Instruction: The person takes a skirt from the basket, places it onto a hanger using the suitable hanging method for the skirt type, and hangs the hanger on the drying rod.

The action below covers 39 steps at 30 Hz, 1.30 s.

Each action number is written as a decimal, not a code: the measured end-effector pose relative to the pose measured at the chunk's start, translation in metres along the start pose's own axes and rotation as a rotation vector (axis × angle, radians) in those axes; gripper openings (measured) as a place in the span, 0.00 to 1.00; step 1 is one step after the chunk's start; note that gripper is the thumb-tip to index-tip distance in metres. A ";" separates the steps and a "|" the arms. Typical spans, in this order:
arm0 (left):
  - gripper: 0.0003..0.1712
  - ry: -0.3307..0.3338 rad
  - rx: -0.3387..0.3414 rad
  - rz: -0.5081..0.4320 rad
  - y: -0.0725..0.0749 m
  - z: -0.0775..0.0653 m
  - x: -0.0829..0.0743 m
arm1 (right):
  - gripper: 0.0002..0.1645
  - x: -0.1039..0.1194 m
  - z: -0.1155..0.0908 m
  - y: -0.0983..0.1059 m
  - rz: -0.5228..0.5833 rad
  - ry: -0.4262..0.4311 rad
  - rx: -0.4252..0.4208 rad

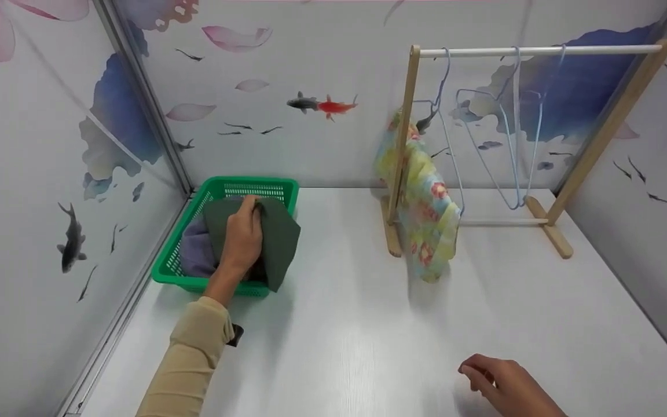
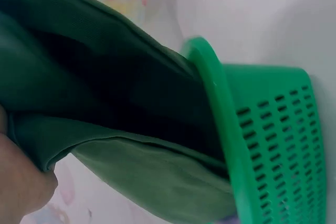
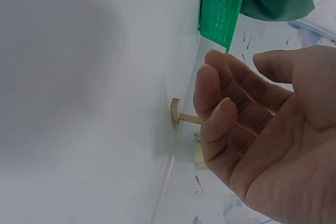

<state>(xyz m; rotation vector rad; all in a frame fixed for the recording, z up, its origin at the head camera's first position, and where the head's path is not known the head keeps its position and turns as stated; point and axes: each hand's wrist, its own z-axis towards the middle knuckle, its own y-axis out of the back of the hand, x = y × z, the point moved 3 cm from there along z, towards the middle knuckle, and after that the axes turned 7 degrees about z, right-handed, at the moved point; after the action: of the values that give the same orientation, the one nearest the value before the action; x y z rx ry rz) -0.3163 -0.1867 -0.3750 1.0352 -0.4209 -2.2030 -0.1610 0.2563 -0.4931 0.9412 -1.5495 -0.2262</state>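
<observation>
Left hand (image 1: 242,234) closed on the dark green cloth (image 1: 278,237), fingers curled over its upper edge; cloth draped across the near right corner of the green basket (image 1: 226,188), part inside, part hanging over the rim toward the white table (image 1: 339,324). Right hand (image 1: 498,382) empty, fingers loosely curled, resting near the table's front edge, well apart from the basket.

Handling, as judged: cloth soft, light and limp, likely to sag and unfold when raised; not fragile, not slippery. Best taken at an edge or corner, pinched as here, or gathered in a bunch.

Head view only: purple cloth (image 1: 194,255) lying beneath the green one in the basket, wooden rack (image 1: 542,51) with wire hangers (image 1: 513,145) and a flowered cloth (image 1: 426,214) at its left post.

Left wrist view only: folded layers of the cloth (image 2: 115,103) pressed against the basket rim (image 2: 215,87), thumb edge at lower left.

Right wrist view only: relaxed fingers (image 3: 226,124) holding nothing.
</observation>
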 end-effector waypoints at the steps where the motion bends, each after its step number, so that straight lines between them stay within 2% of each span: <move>1: 0.13 -0.012 -0.002 -0.010 -0.001 0.000 -0.007 | 0.20 0.001 0.000 0.001 0.000 0.003 -0.001; 8: 0.12 -0.068 -0.027 -0.055 0.000 0.000 -0.050 | 0.18 0.014 -0.001 0.012 -0.042 0.010 -0.059; 12: 0.12 -0.077 -0.065 -0.099 0.001 -0.001 -0.072 | 0.16 0.029 -0.004 0.021 -0.057 0.073 -0.089; 18: 0.12 -0.087 -0.054 -0.134 -0.002 -0.001 -0.097 | 0.15 0.063 -0.007 0.032 -0.032 0.149 -0.152; 24: 0.12 -0.117 -0.053 -0.179 -0.002 -0.004 -0.116 | 0.12 0.102 -0.005 0.038 0.000 0.288 -0.242; 29: 0.12 -0.137 -0.051 -0.212 -0.001 -0.003 -0.136 | 0.11 0.132 0.001 0.033 0.020 0.384 -0.302; 33: 0.11 -0.159 -0.042 -0.254 -0.007 -0.005 -0.156 | 0.16 0.154 0.003 0.026 0.053 0.500 -0.312; 36: 0.12 -0.175 -0.001 -0.263 -0.015 -0.010 -0.168 | 0.27 0.165 0.004 0.020 0.059 0.557 -0.320; 39: 0.12 -0.168 0.038 -0.246 -0.021 -0.016 -0.174 | 0.39 0.172 0.006 0.013 0.049 0.561 -0.317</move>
<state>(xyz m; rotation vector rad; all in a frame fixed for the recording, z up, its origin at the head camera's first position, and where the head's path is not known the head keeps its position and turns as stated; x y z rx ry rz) -0.2311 -0.0529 -0.2985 0.9690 -0.4305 -2.5220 -0.1583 0.1484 -0.3588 0.6412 -0.9816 -0.1491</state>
